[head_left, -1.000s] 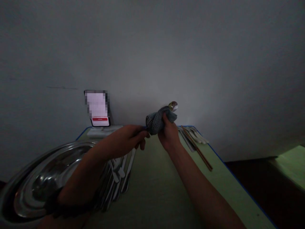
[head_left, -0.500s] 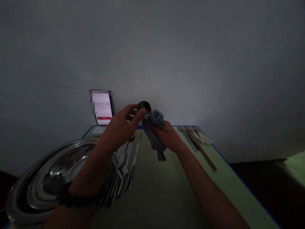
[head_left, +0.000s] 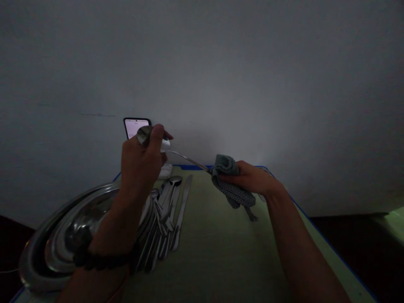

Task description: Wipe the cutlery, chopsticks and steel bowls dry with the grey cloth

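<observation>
One spoon (head_left: 165, 145); handle (head_left: 193, 161) in cloth (head_left: 232, 194)

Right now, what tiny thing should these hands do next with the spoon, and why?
Perhaps slide the cloth along the spoon handle toward the spoon head: the left grip holds that end, the right grip holds the cloth where the handle disappears into it, and the stretch between is uncovered.

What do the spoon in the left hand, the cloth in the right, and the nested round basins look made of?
Spoon: polished metal, probably stainless steel; its head shows bright highlights and dark reflections.
Cloth: soft, matte textile; it bunches in folds and has a speckled weave. I can't tell the fibre.
Basins: shiny metal, likely stainless steel, judging by the mirror-like glints.
</observation>
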Available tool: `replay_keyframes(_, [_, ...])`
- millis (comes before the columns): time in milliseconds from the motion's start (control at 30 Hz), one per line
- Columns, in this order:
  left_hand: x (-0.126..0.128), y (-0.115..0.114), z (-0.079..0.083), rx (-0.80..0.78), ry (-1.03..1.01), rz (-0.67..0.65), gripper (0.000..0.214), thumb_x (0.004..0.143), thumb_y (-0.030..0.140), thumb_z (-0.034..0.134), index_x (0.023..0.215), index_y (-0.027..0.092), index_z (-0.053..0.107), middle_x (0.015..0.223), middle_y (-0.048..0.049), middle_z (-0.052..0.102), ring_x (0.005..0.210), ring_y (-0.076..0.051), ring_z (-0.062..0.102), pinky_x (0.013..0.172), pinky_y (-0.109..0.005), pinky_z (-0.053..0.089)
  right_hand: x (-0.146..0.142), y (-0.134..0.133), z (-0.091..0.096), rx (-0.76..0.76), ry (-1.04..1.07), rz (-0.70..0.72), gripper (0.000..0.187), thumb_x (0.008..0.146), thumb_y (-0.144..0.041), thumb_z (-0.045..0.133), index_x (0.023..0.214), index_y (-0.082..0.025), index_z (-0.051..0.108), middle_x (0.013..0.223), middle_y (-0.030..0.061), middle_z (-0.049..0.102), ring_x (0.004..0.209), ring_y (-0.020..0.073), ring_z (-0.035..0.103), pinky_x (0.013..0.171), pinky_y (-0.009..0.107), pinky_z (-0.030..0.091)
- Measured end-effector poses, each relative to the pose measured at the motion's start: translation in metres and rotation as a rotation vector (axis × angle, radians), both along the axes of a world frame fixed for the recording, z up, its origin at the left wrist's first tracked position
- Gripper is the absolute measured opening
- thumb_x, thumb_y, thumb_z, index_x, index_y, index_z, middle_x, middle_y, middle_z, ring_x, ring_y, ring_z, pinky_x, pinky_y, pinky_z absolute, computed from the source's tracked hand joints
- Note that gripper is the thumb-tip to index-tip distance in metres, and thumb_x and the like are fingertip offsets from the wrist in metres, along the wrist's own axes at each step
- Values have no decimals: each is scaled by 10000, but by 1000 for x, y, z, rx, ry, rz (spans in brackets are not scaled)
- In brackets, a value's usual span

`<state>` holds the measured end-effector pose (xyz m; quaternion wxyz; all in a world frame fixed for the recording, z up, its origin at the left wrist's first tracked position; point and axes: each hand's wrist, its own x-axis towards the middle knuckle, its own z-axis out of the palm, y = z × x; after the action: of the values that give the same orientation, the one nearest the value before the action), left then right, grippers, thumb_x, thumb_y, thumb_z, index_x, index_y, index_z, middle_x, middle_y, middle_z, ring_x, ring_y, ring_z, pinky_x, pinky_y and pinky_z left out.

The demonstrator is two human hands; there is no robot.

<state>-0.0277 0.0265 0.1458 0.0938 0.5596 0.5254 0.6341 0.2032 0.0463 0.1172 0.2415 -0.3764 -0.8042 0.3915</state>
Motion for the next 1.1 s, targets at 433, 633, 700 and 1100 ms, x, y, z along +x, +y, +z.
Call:
replay_keyframes(433, [5, -2, 5, 170, -323, 9, 325, 811, 433, 545, 664, 153, 615, 502, 63, 412, 364, -29, 377, 309, -132, 366, -11, -14, 9, -6, 143, -26, 233, 768, -373, 584, 849, -175, 676, 765, -3, 671, 658, 124, 578, 625, 257, 458])
replay_keyframes(633, [12, -2, 0, 131, -282, -106, 305, 840, 420, 516, 661, 181, 581, 475, 71, 375, 310, -38, 388, 260, -159, 277, -5, -9, 4, 11, 144, -99, 262, 771, -392, 577, 845, -157, 669, 767, 15, 673, 643, 131, 577, 592, 264, 458])
replay_keyframes(700, [20, -4, -2, 90, -249, -150, 286, 850, 386, 515, 652, 188, 576, 504, 66, 397, 311, -29, 373, 262, -162, 278, -16, -10, 3, 47, 132, -91, 273, 768, -397, 578, 858, -158, 673, 778, 12, 675, 652, 133, 576, 608, 270, 460])
replay_keyframes(1100, [7, 2, -1, 160, -394, -126, 294, 827, 422, 536, 674, 173, 570, 478, 77, 377, 319, -32, 378, 266, -152, 276, 5, -10, 6, -36, 71, -88, 285, 757, -424, 592, 871, -173, 666, 821, 17, 682, 706, 150, 600, 641, 271, 470])
